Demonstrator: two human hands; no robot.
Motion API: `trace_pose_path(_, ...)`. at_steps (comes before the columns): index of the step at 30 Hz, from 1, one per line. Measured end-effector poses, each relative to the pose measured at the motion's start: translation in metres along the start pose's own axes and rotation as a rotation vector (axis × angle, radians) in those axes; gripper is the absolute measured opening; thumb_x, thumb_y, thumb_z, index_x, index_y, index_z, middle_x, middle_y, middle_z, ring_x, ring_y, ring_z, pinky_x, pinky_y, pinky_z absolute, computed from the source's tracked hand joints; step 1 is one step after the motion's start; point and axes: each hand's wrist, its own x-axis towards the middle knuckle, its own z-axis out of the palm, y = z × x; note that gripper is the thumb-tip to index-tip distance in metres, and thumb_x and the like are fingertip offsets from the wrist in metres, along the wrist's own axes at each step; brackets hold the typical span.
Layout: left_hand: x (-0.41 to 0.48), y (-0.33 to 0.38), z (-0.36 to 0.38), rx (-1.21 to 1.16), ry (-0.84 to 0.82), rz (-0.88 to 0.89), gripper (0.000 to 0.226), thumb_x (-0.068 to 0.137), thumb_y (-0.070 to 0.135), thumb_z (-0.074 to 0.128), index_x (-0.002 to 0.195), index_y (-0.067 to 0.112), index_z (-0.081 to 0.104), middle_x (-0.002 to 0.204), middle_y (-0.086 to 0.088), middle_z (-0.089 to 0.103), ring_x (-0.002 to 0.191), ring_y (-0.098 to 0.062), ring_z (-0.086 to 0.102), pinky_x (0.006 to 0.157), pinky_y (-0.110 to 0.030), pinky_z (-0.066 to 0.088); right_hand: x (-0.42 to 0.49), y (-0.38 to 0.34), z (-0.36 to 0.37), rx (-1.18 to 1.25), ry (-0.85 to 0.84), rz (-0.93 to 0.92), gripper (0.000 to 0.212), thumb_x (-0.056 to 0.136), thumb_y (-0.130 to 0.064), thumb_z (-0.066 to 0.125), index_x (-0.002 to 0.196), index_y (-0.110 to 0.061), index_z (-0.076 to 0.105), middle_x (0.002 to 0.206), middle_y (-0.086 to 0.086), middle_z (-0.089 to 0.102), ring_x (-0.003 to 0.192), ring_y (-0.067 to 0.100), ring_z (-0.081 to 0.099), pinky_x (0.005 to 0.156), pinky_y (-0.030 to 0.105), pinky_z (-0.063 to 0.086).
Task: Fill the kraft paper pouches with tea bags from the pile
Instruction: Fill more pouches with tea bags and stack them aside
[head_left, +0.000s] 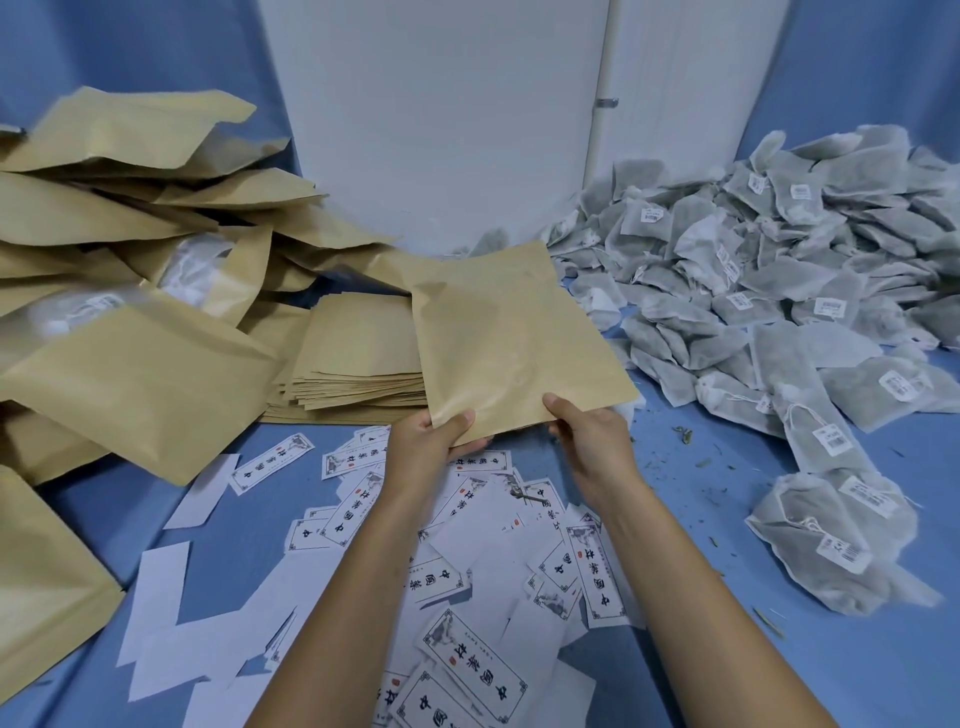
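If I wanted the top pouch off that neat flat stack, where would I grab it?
Probably its near edge, pinched from your side: the stack of flat pouches fans out there, so single edges stick out. The held pouch, gripped by the left hand and right hand, covers the stack's right side.

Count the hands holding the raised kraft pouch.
2. The left hand pinches the near left corner of the kraft pouch; the right hand pinches its near edge further right. No other hands are in view.
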Motion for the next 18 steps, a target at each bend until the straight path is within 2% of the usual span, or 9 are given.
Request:
trace_pose_path(3, 0.001, -0.002, -0.002, -0.018, -0.011, -0.005, 0.012, 0.085, 0.002, 0.066, 0.094, -0.006, 0.064, 0.100, -0.017, 0.071, 0.085, -0.036, 0.070, 0.064, -0.022, 0.056, 0.002, 0.002, -0.003, 0.024, 0.017, -0.005, 0.011, 0.082, -0.003, 0.069, 0.076, -0.007, 0.062, 0.071, 0.002, 0.063, 0.055, 0.013, 0.049, 0.056, 0.022, 0.045)
trace_pose_path(6, 0.003, -0.004, -0.001, -0.009, -0.024, -0.010, 0.013, 0.085, 0.002, 0.067, 0.095, -0.007, 0.065, 0.097, -0.017, 0.072, 0.082, -0.035, 0.071, 0.063, -0.022, 0.056, 0.003, 0.005, 0.000, 0.057, -0.024, 0.018, 0.006, 0.085, -0.004, 0.067, 0.081, -0.004, 0.063, 0.079, 0.003, 0.065, 0.060, 0.012, 0.054, 0.056, 0.018, 0.048)
trace_pose_path(9, 0.001, -0.007, 0.002, -0.003, -0.064, -0.028, 0.013, 0.086, 0.002, 0.066, 0.095, -0.007, 0.064, 0.093, -0.018, 0.072, 0.079, -0.035, 0.071, 0.062, -0.024, 0.057, 0.000, 0.011, 0.006, 0.018, -0.082, 0.034, 0.009, 0.085, -0.004, 0.066, 0.088, 0.004, 0.062, 0.087, 0.012, 0.064, 0.073, 0.019, 0.055, 0.065, 0.023, 0.048)
trace_pose_path(14, 0.000, -0.010, 0.005, -0.002, -0.089, -0.044, 0.008, 0.086, 0.002, 0.066, 0.091, -0.003, 0.066, 0.091, -0.016, 0.073, 0.079, -0.033, 0.071, 0.066, -0.026, 0.058, -0.001, 0.013, 0.005, -0.033, -0.027, 0.016, 0.009, 0.084, -0.005, 0.067, 0.083, 0.001, 0.061, 0.081, 0.013, 0.060, 0.073, 0.022, 0.055, 0.069, 0.026, 0.047)
trace_pose_path(16, 0.000, -0.010, 0.006, 0.012, -0.110, -0.056, 0.007, 0.086, 0.003, 0.065, 0.091, -0.002, 0.066, 0.088, -0.016, 0.073, 0.078, -0.031, 0.072, 0.064, -0.024, 0.058, -0.002, 0.014, 0.007, -0.012, -0.064, 0.034, 0.009, 0.086, -0.004, 0.064, 0.085, 0.005, 0.062, 0.082, 0.015, 0.063, 0.074, 0.024, 0.060, 0.074, 0.032, 0.050)
trace_pose_path(18, -0.002, -0.010, 0.007, 0.038, -0.153, -0.066, 0.009, 0.088, 0.004, 0.064, 0.093, -0.003, 0.066, 0.087, -0.018, 0.073, 0.079, -0.030, 0.072, 0.064, -0.024, 0.058, -0.005, 0.017, 0.010, -0.054, -0.112, 0.044, 0.014, 0.086, -0.005, 0.064, 0.078, 0.006, 0.062, 0.076, 0.017, 0.063, 0.068, 0.025, 0.062, 0.071, 0.035, 0.051)
